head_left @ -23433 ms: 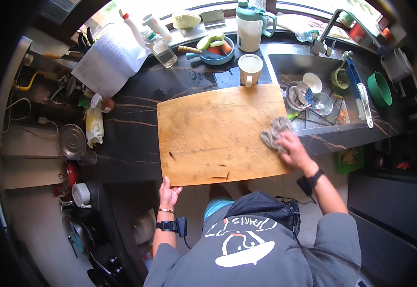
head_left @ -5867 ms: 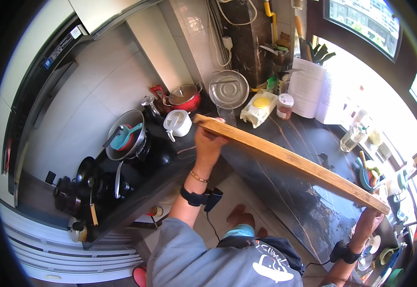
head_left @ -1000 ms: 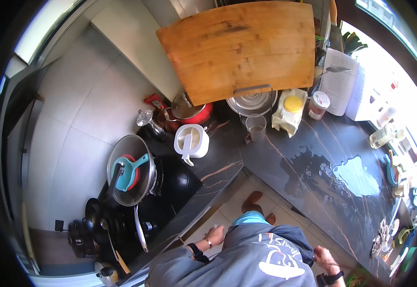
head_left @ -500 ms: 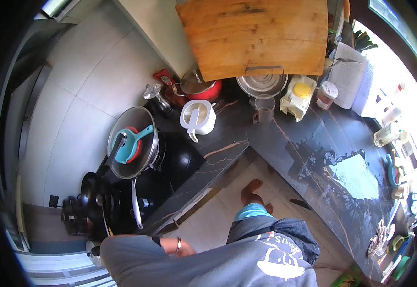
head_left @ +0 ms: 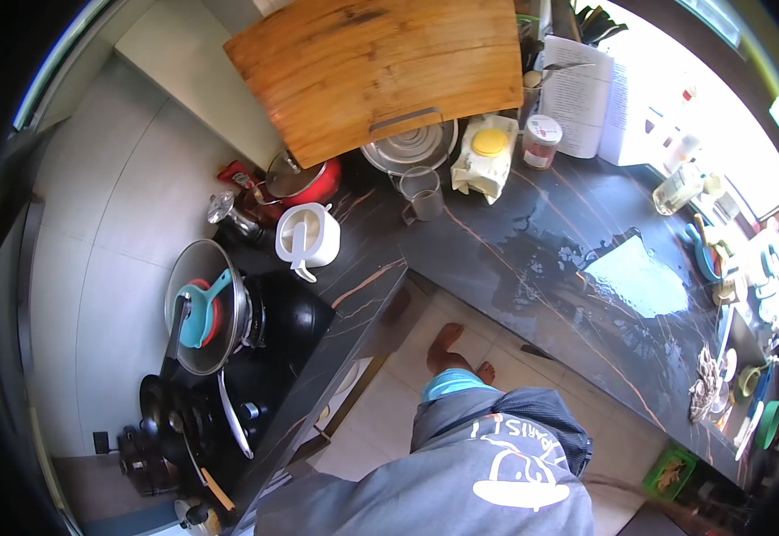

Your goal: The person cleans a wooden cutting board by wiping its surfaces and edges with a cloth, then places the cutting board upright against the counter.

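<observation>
Neither my left hand nor my right hand shows at this moment; only my grey shirt [head_left: 443,487] with white print fills the bottom of the head view. On the black hob [head_left: 296,308] to the left stands a wide pan [head_left: 195,357], and a turquoise strainer [head_left: 198,320] lies inside it over something red. A white lidded jug [head_left: 320,239] is on the counter beside the hob. Farther right are an empty-looking clear cup [head_left: 423,194], a pack of wipes with a yellow lid [head_left: 490,143] and a jar with a white lid [head_left: 541,143].
A large wooden board [head_left: 389,67] leans at the back above a steel lid [head_left: 414,147] and a red pot [head_left: 314,183]. Water is spread over the right-hand counter [head_left: 497,241]. An open book [head_left: 577,98] stands by the window. A green bin [head_left: 671,472] sits low at the right.
The view has turned, so the counter items sit farther left. A hand with a wristband, in front of my shirt before, has gone out of view.
</observation>
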A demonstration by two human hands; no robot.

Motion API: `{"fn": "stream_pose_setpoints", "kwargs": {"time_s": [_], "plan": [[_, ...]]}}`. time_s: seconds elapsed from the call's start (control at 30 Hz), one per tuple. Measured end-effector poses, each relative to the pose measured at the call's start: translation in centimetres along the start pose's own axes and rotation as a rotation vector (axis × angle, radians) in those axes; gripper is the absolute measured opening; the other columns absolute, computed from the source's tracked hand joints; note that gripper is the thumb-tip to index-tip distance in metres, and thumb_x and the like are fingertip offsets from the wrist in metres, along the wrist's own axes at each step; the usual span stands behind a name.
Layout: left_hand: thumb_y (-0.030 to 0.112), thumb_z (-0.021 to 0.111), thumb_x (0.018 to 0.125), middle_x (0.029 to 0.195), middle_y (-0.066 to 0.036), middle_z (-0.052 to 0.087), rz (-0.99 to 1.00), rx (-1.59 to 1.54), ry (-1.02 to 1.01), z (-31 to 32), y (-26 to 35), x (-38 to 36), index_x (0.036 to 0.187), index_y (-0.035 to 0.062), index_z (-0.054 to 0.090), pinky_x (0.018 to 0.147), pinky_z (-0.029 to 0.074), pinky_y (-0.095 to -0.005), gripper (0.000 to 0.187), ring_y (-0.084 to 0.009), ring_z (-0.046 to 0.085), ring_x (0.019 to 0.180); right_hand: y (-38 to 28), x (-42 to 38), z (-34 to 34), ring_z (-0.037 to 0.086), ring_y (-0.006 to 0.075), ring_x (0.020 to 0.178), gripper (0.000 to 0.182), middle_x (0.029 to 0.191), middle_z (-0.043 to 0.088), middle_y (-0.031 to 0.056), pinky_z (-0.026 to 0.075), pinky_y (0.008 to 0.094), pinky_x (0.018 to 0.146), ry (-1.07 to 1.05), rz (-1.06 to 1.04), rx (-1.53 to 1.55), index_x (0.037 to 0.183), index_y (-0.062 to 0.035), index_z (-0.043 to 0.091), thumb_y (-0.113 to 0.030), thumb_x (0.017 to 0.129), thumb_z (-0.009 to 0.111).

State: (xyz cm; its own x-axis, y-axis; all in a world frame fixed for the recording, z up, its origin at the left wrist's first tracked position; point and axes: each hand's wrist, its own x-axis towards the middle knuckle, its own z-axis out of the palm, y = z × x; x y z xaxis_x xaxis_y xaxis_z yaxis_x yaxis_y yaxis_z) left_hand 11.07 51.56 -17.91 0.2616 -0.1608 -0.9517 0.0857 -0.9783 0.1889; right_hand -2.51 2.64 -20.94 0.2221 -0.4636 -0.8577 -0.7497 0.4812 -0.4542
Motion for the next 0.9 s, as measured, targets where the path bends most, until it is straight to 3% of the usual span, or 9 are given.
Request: {"fn": "stream_pose_setpoints", "kwargs": {"time_s": [0.13,0.2,0.23,0.33,0.47,0.57,0.63,0.73,0.9], "plan": [[0.02,0.052,0.091,0.099,-0.016,0.065,0.111,-0.092,0.231,-5.4,2.5,-1.1,0.116,0.0028,0.056,0.083,0.049,-0.0397,0.031,-0.0332,0.063,0.094,-1.5,-1.1,-0.3,0.052,0.0204,0.116,0.065,0.126,0.054,0.0057,0.047,0.0354,0.089,0.054,-0.031,0.09,0.133,-0.0096,0.045,-0.055,0.087,0.054],[0.025,0.052,0.092,0.1,-0.016,0.064,0.47,-0.191,0.467,-12.5,6.6,-5.2,0.113,0.0041,0.057,0.081,0.05,-0.0389,0.03,-0.0313,0.063,0.092,-5.2,-2.0,-1.1,0.051,0.0202,0.117,0.067,0.126,0.054,0.0053,0.047,0.035,0.089,0.019,-0.1,0.147,0.134,-0.0098,0.045,-0.057,0.087,0.054],[0.029,0.052,0.092,0.102,-0.016,0.062,0.685,-0.213,0.577,-16.1,9.1,-7.6,0.11,0.0053,0.058,0.078,0.051,-0.0382,0.031,-0.0296,0.063,0.089,-7.5,-2.7,-0.7,0.051,0.02,0.117,0.067,0.126,0.054,0.0052,0.047,0.0348,0.089,-0.059,-0.144,0.179,0.134,-0.0099,0.044,-0.057,0.087,0.054],[0.015,0.064,0.086,0.095,-0.01,0.06,0.938,-0.206,0.566,-19.0,12.9,-9.8,0.107,0.0069,0.06,0.079,0.05,-0.0324,0.023,-0.0228,0.062,0.086,-17.3,-6.0,2.8,0.05,0.0196,0.119,0.075,0.133,0.051,0.0076,0.043,0.0314,0.092,-0.556,-0.342,0.043,0.138,-0.0093,0.04,-0.057,0.084,0.058],[0.012,0.064,0.085,0.091,-0.011,0.062,0.878,-0.145,0.425,-19.4,11.5,-11.4,0.111,0.0064,0.057,0.074,0.05,-0.0344,0.027,-0.024,0.062,0.08,-25.1,-9.8,11.8,0.033,0.0242,0.134,0.109,0.145,0.034,0.0181,0.024,0.0358,0.111,-1.088,-0.592,-0.646,0.145,-0.0009,0.023,-0.057,0.068,0.075],[0.012,0.061,0.086,0.084,-0.012,0.064,0.591,-0.147,0.21,-19.4,10.0,-12.8,0.111,0.0037,0.055,0.072,0.051,-0.0358,0.027,-0.0264,0.064,0.077,-25.6,-9.4,12.7,0.036,0.0255,0.131,0.109,0.141,0.038,0.0166,0.028,0.0346,0.109,-1.107,-0.622,-0.835,0.144,-0.0011,0.027,-0.049,0.063,0.083],[0.011,0.057,0.088,0.082,-0.015,0.065,0.612,-0.157,0.18,-20.1,10.6,-12.7,0.107,0.0013,0.056,0.072,0.051,-0.0378,0.022,-0.0289,0.065,0.078,-24.5,-9.1,11.7,0.041,0.0258,0.126,0.105,0.133,0.045,0.0153,0.033,0.0354,0.106,-1.068,-0.608,-0.886,0.139,-0.0013,0.034,-0.047,0.059,0.086],[0.013,0.054,0.088,0.086,-0.013,0.066,0.798,0.205,0.489,-20.9,12.6,-12.0,0.101,0.0026,0.061,0.07,0.052,-0.0382,0.018,-0.0301,0.065,0.081,-21.3,-9.1,8.0,0.048,0.0195,0.109,0.083,0.117,0.052,0.0102,0.04,0.0327,0.095,-0.939,-0.591,-0.846,0.124,-0.0016,0.049,-0.04,0.061,0.087],[0.016,0.056,0.086,0.089,-0.011,0.066,1.014,0.217,0.485,-23.6,16.9,-8.5,0.099,0.0052,0.064,0.071,0.051,-0.0375,0.019,-0.028,0.063,0.083,-13.9,-11.9,2.3,0.05,0.0171,0.102,0.072,0.112,0.052,0.0102,0.04,0.0292,0.091,-0.812,-0.371,-0.541,0.119,0.001,0.05,-0.024,0.062,0.086]]}}
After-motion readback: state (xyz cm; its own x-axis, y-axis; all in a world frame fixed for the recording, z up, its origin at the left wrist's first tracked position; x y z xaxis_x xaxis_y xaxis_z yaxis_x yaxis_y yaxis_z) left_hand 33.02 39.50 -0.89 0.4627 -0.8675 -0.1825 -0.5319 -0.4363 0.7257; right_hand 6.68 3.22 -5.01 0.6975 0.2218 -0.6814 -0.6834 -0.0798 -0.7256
